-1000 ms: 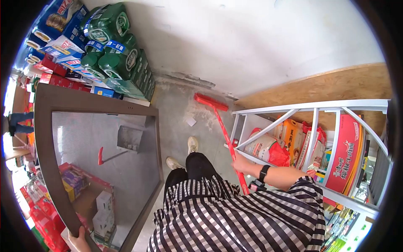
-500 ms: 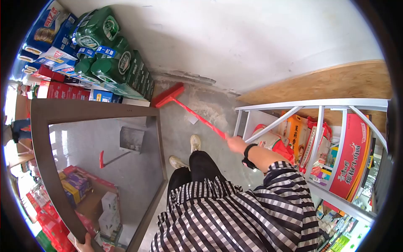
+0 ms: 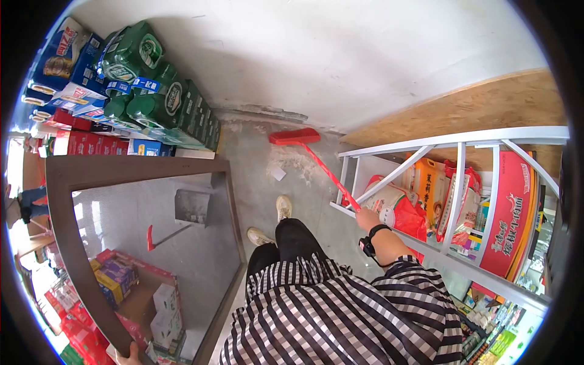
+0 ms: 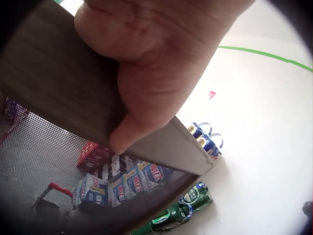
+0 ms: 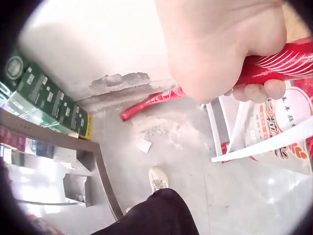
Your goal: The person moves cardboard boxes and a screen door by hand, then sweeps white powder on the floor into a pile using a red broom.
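Observation:
My right hand (image 3: 368, 220) grips the handle of a red broom (image 3: 328, 173), whose head rests on the dusty floor near the wall base. In the right wrist view the fingers (image 5: 254, 92) curl round the red handle (image 5: 293, 61). At the lower left, my left hand (image 3: 126, 356) holds the brown frame of a mesh screen door (image 3: 131, 164). Up close in the left wrist view, the thumb of that hand (image 4: 156, 68) lies over the frame (image 4: 58, 73); its other fingers are hidden. A small white scrap (image 3: 278, 174) and pale dust lie by the broom head.
Green beer packs (image 3: 161, 100) and blue cartons (image 3: 67, 55) are stacked left, behind the door. On the right a white metal rack (image 3: 459, 198) holds rice bags and a red noodle carton (image 3: 508, 219). Through the mesh, a long-handled dustpan (image 3: 191, 207) shows. The wall (image 3: 340, 55) rises ahead.
The broom head swung left towards the beer packs, then back right along the wall base. My right hand moved forward and left, then right. My left hand stayed on the door frame.

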### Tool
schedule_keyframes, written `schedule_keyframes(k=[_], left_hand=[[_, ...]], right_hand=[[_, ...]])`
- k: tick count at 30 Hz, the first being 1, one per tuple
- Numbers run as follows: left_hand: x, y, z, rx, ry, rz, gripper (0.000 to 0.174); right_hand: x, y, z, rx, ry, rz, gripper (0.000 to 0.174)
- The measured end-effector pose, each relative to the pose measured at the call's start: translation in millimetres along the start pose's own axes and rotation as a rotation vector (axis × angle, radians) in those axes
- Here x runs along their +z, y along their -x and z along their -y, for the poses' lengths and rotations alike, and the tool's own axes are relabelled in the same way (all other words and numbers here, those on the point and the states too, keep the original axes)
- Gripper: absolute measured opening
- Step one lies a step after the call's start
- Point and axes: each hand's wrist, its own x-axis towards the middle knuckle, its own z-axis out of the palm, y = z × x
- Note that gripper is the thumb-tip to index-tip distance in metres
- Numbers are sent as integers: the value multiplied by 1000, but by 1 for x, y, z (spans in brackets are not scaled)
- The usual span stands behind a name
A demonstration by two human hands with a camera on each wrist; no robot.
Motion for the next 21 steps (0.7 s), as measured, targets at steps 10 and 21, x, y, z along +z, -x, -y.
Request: schedule_keyframes(k=[10, 21], left_hand=[[-11, -12, 20, 5, -6, 0, 22], [-35, -22, 66, 362, -462, 36, 18]], right_hand=[[-50, 76, 31, 50, -91, 31, 28], [-31, -24, 80, -104, -59, -71, 26]])
